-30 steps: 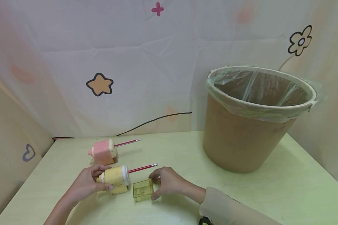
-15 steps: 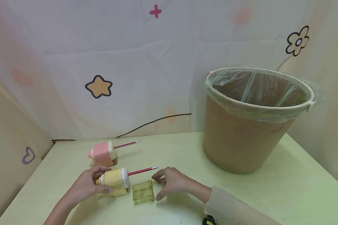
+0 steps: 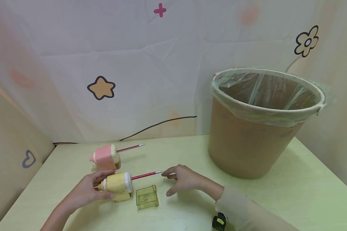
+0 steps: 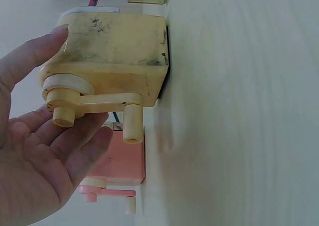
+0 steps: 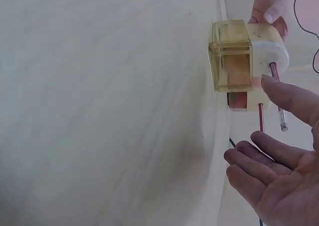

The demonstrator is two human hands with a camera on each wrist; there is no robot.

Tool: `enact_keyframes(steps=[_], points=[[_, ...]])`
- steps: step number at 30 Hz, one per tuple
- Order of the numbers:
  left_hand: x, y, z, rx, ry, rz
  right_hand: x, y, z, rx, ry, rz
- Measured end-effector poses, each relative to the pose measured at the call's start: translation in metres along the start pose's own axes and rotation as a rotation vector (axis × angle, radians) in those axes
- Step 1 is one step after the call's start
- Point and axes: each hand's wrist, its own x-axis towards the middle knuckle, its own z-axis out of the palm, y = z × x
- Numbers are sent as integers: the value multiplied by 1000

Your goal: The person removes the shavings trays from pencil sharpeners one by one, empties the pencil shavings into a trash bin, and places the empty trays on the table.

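Note:
My left hand (image 3: 85,191) holds a yellow hand-crank pencil sharpener (image 3: 115,183) on the table, thumb on the near side and fingers behind. Its crank (image 4: 107,103) faces my left palm. From its white front a red pencil (image 3: 146,175) sticks out to the right, eraser end outward. A clear yellow shavings drawer (image 3: 146,197) lies on the table just right of the sharpener. My right hand (image 3: 185,179) hovers to the right of the drawer, beyond the pencil's eraser end, fingers loosely bent and holding nothing.
Behind the yellow sharpener stands a pink crank sharpener (image 3: 105,157) with another red pencil (image 3: 130,148) in it. A large brown bin (image 3: 248,147) with a clear liner bag (image 3: 266,118) stands at the back right. A patterned cloth (image 3: 150,80) hangs behind the table.
My right hand has let go of the yellow drawer and moved right and slightly farther back. The drawer stays where it was. My left hand still holds the yellow sharpener.

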Motion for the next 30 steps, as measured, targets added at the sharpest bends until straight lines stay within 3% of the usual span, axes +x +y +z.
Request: enact_keyframes(steps=[14,30], points=[[-8,6,-16,44,64,7,14,13,-23,73,36,-42],[-8,6,-36,126,170,-7,49,6,-34,83,97,-54]])
